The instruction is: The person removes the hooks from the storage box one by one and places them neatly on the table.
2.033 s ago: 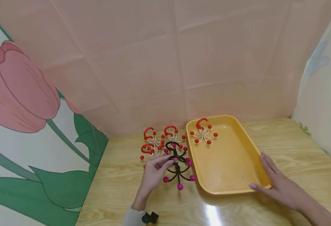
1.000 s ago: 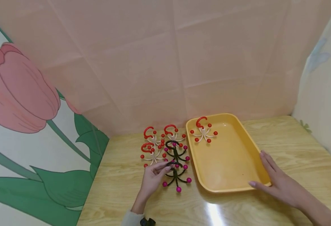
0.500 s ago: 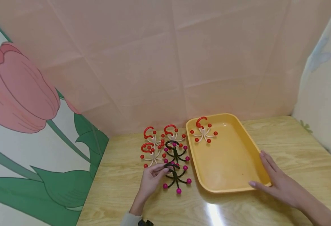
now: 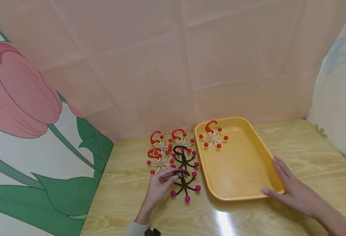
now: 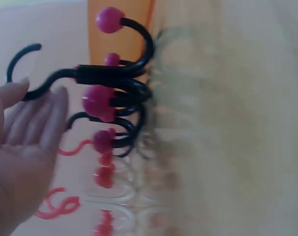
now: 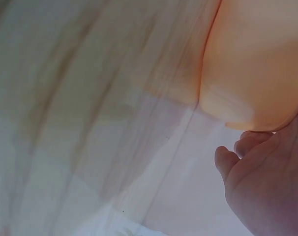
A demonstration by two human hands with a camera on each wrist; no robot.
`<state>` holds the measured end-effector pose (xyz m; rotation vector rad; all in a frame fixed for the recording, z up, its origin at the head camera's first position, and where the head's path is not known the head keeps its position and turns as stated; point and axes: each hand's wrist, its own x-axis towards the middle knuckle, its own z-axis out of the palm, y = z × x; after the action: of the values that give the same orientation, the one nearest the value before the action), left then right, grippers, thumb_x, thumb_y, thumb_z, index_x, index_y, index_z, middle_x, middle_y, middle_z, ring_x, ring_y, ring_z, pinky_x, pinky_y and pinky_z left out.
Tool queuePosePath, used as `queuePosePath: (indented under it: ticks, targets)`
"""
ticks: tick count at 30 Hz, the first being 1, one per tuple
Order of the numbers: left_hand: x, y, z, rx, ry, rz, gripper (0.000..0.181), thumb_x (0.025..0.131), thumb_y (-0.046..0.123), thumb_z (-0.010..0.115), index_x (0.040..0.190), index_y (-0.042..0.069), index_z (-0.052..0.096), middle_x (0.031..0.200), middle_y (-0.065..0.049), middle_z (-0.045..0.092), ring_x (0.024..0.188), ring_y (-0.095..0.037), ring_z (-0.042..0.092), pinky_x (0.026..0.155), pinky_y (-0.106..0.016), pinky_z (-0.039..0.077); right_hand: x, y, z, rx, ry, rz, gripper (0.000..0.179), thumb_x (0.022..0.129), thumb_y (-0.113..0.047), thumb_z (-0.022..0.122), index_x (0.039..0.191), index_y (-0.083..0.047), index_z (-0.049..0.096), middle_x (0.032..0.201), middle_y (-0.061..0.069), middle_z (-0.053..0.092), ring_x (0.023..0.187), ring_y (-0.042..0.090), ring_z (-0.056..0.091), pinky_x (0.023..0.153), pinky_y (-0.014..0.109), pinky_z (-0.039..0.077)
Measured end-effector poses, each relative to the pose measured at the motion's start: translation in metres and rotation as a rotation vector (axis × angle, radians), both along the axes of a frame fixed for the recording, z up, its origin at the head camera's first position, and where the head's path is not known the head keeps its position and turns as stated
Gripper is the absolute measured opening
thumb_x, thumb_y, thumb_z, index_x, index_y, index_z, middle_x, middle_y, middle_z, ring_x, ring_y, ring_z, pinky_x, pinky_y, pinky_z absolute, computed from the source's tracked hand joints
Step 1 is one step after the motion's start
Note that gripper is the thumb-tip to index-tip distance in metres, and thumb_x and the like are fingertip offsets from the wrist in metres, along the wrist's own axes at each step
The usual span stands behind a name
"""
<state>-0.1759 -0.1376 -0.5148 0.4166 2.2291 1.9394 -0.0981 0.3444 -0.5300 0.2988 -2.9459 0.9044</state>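
My left hand pinches the hook of a black claw hanger with pink ball tips. In the left wrist view the held claw hanger has its curved arms down at the table surface. Just behind it stands a second black claw hanger. Three white claw hangers with red hooks and balls stand close by, one of them this front one. Another white claw hanger stands in the yellow tray. My right hand rests against the tray's near right corner, fingers fairly straight, thumb at the front rim.
The wood-grain table meets a pinkish cloth backdrop at the rear. A tulip-print panel borders the left side and a pale panel the right. The tray's left wall is close beside the black hangers.
Since two seconds ago, the held black hanger has come down and slightly toward the near edge, in front of the other black one. Lately it barely shifts. The right hand stays at the tray.
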Motion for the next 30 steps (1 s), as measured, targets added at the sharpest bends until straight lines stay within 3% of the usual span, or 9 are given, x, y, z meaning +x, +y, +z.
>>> queuePosePath:
  ticks: [6,9,12,15,19,23,26,28,30]
  targets:
    - [0.006,0.009,0.027,-0.185,0.149,0.056,0.063,0.087,0.034,0.087,0.145,0.028,0.062,0.139,0.005,0.070,0.124,-0.021,0.070,0.108,-0.050,0.055,0.001,0.000,0.003,0.008,0.001,-0.003,0.116,0.094,-0.043,0.077,0.169,-0.016,-0.007,0.177,0.010,-0.015,0.142,0.072,0.027,0.099,0.086,0.032]
    - [0.010,0.017,0.044,-0.216,0.238,0.076,0.062,0.086,0.037,0.088,0.143,0.036,0.062,0.137,0.009,0.070,0.123,-0.018,0.069,0.106,-0.043,0.057,0.003,0.000,0.003,-0.004,-0.007,-0.002,0.115,0.095,-0.043,0.077,0.169,-0.016,-0.007,0.177,0.009,-0.016,0.147,0.069,0.020,0.106,0.086,0.024]
    - [0.012,0.026,0.062,-0.225,0.316,0.079,0.057,0.088,0.035,0.086,0.141,0.034,0.064,0.136,0.005,0.071,0.122,-0.015,0.068,0.104,-0.041,0.058,0.004,0.000,0.002,0.000,-0.013,-0.003,0.115,0.095,-0.044,0.076,0.169,-0.015,-0.007,0.177,0.009,-0.016,0.149,0.068,0.017,0.107,0.085,0.023]
    - [0.007,0.035,0.081,-0.226,0.370,0.076,0.050,0.091,0.033,0.084,0.138,0.031,0.066,0.134,0.003,0.072,0.122,-0.017,0.068,0.103,-0.043,0.058,0.005,0.000,0.001,0.006,-0.012,-0.008,0.115,0.095,-0.044,0.076,0.169,-0.015,-0.007,0.177,0.010,-0.015,0.149,0.068,0.018,0.103,0.085,0.028]
    - [-0.005,0.050,0.109,-0.237,0.359,0.096,0.042,0.092,0.035,0.083,0.131,0.025,0.071,0.128,0.005,0.074,0.120,-0.017,0.070,0.103,-0.046,0.059,0.005,-0.001,0.001,0.014,-0.007,-0.009,0.115,0.095,-0.044,0.077,0.169,-0.015,-0.006,0.177,0.010,-0.014,0.147,0.069,0.022,0.099,0.084,0.033]
    - [-0.017,0.064,0.133,-0.257,0.284,0.098,0.040,0.094,0.039,0.080,0.129,0.020,0.072,0.127,0.003,0.075,0.120,-0.020,0.071,0.104,-0.045,0.059,0.005,-0.001,0.000,0.011,-0.011,-0.007,0.114,0.096,-0.044,0.076,0.169,-0.015,-0.006,0.178,0.009,-0.014,0.148,0.067,0.023,0.112,0.079,0.020]
    - [-0.030,0.075,0.145,-0.294,0.278,0.085,0.040,0.096,0.038,0.078,0.130,0.018,0.072,0.128,0.000,0.075,0.119,-0.023,0.071,0.103,-0.044,0.059,0.005,-0.001,-0.001,0.007,-0.013,-0.006,0.113,0.097,-0.044,0.075,0.169,-0.016,-0.007,0.178,0.008,-0.014,0.149,0.066,0.022,0.122,0.066,0.003]
    - [-0.039,0.082,0.150,-0.322,0.284,0.071,0.040,0.097,0.036,0.077,0.131,0.016,0.071,0.129,-0.002,0.075,0.121,-0.026,0.070,0.104,-0.044,0.059,0.004,-0.001,-0.001,0.006,-0.008,-0.006,0.113,0.097,-0.044,0.075,0.169,-0.016,-0.007,0.178,0.008,-0.013,0.149,0.066,0.023,0.125,0.060,-0.002]
    - [-0.048,0.091,0.153,-0.354,0.290,0.055,0.040,0.098,0.033,0.076,0.133,0.014,0.070,0.129,-0.004,0.074,0.121,-0.026,0.070,0.105,-0.043,0.058,0.004,-0.001,0.000,0.004,-0.006,-0.006,0.114,0.096,-0.044,0.076,0.169,-0.016,-0.006,0.178,0.008,-0.013,0.149,0.067,0.022,0.123,0.068,0.004]
